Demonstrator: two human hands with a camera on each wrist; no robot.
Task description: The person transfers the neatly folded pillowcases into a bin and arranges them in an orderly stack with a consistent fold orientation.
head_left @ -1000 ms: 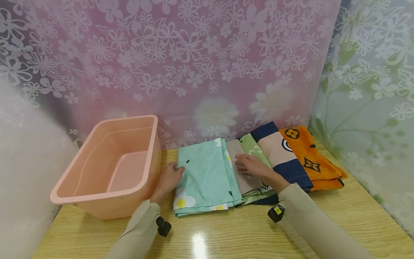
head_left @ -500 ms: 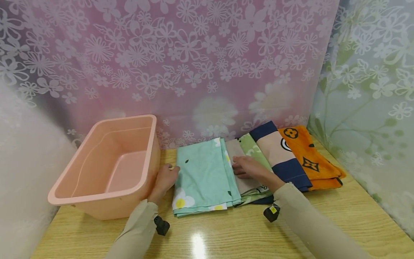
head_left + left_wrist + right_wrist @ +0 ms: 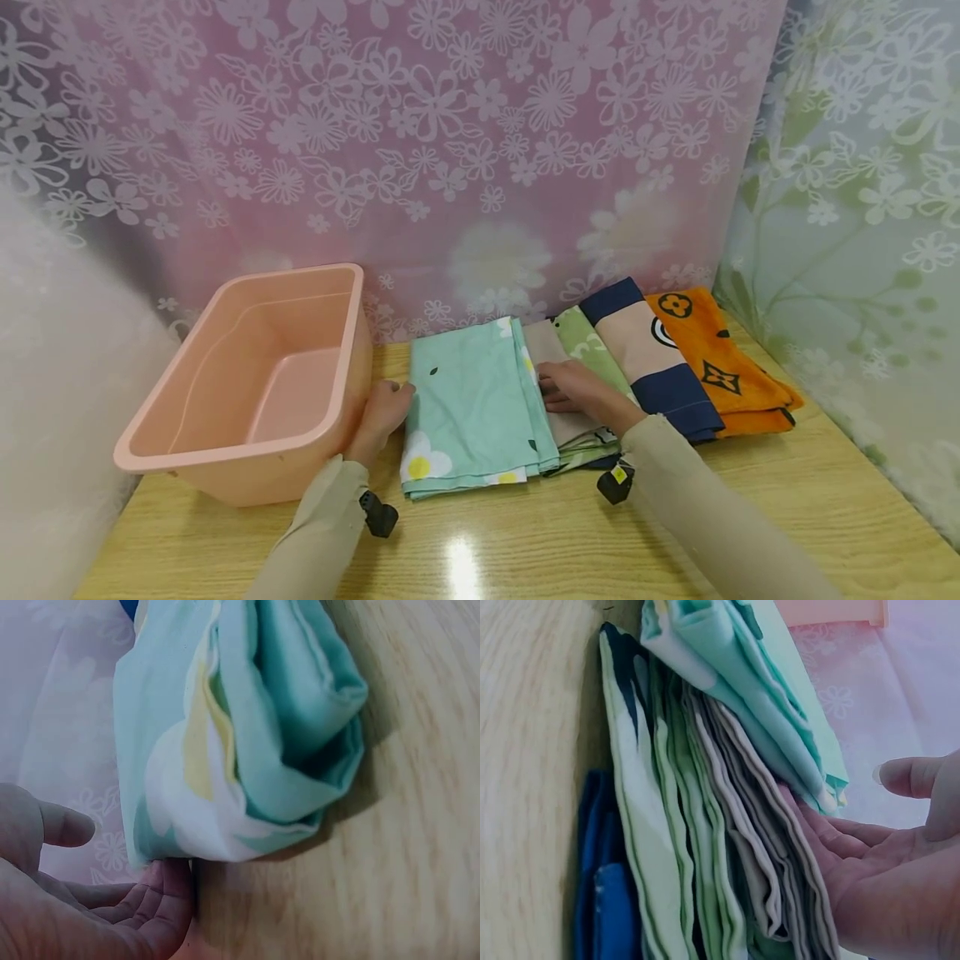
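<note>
A folded mint-green cloth (image 3: 472, 392) with daisies lies between my two hands, over the left part of a row of folded cloths. My left hand (image 3: 384, 410) is at its left edge; in the left wrist view the fingertips (image 3: 171, 889) touch the bottom of the fold, thumb held apart. My right hand (image 3: 577, 390) lies over a folded grey cloth (image 3: 572, 423). In the right wrist view its fingers reach in beneath the mint cloth's (image 3: 757, 705) right edge, the tips hidden, and the thumb (image 3: 904, 777) stands away.
Rightward lie overlapping folded cloths: light green (image 3: 592, 343), navy and beige (image 3: 636, 340), and orange (image 3: 701, 354). A pink plastic tub (image 3: 225, 460) stands close by my left hand on the wooden table (image 3: 525, 542). Flowered curtains (image 3: 480, 167) hang behind and at the sides.
My right hand has shifted slightly left, to the mint cloth's right edge. My left hand has drawn back a little from over its left edge. The cloths lie as before.
</note>
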